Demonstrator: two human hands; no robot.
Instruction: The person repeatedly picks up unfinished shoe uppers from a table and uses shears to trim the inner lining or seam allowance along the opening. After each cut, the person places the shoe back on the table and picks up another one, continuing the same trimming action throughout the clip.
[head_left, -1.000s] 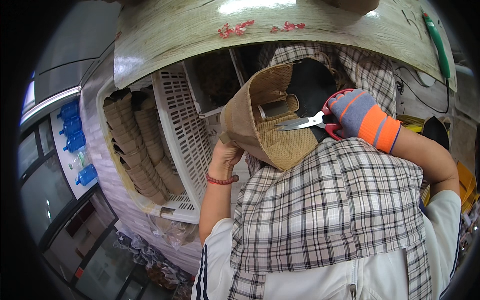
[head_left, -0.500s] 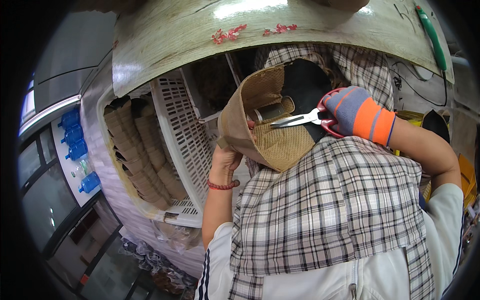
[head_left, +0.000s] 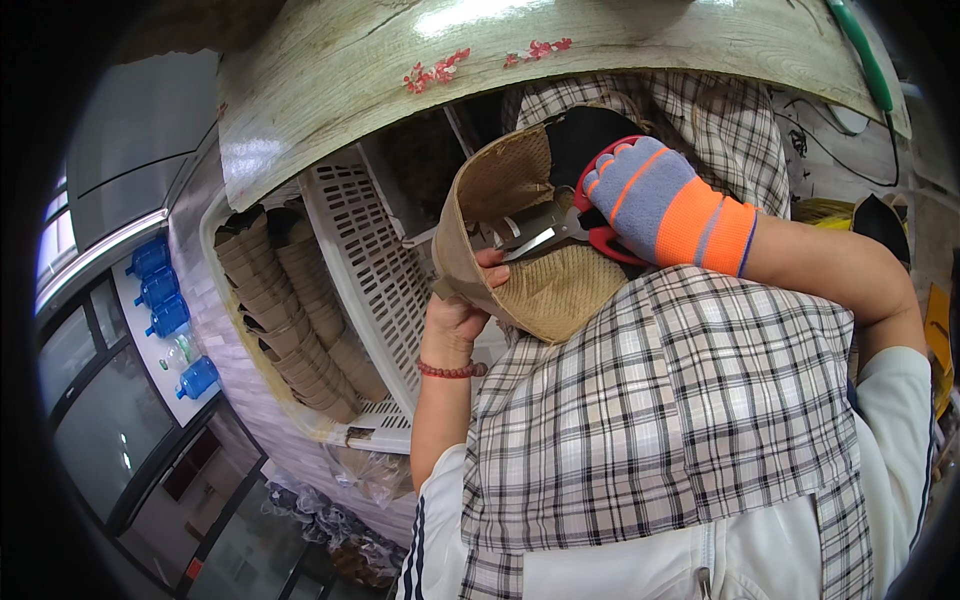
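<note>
My left hand [head_left: 462, 312], bare with a red bead bracelet on the wrist, grips a stiff tan fabric shell [head_left: 470, 245] by its left wall. Its thumb curls over the rim to the inside. The shell is hollow, woven-looking within, with a black panel [head_left: 590, 135] at its far right. My right hand [head_left: 665, 200] wears a grey and orange knitted glove and is closed round the red handles of a pair of scissors [head_left: 532, 243]. The blades reach down into the shell, their tips close to my left thumb. Part of the blades is hidden in shadow.
A white slatted plastic basket [head_left: 372, 290] at the left holds stacks of similar tan shells [head_left: 290, 320]. Across the top runs a wood-grain tabletop [head_left: 330, 90], with a green-handled tool [head_left: 862, 50] at its right. A checked cloth [head_left: 640, 420] covers my lap.
My right hand has moved left with the scissors, deeper into the shell. My left thumb now shows further over the rim. The shell stays in nearly the same place.
</note>
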